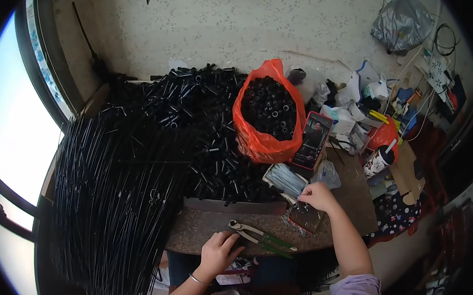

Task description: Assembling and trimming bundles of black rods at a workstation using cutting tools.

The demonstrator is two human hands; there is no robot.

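My left hand [218, 253] rests at the table's near edge with its thumb apart from the fingers; nothing shows in it. Just right of it lies a pair of end-cutting pincers [248, 236] with green handles, jaws pointing away from me. My right hand [318, 197] has its fingertips pinched together beside an open box of thin grey-blue rods [286, 180]. Whatever is between those fingertips is too small to make out. Below that hand sits a shallow red-edged tray [295, 225], with small bits scattered about it.
Long black rods [109, 206] cover the left side. Short black tubes [214, 149] are heaped behind a low dark strip [235, 206]. A red plastic bag [264, 151] holds black ring-shaped parts. Right of it are a phone [312, 141], a patterned cup [378, 160] and clutter.
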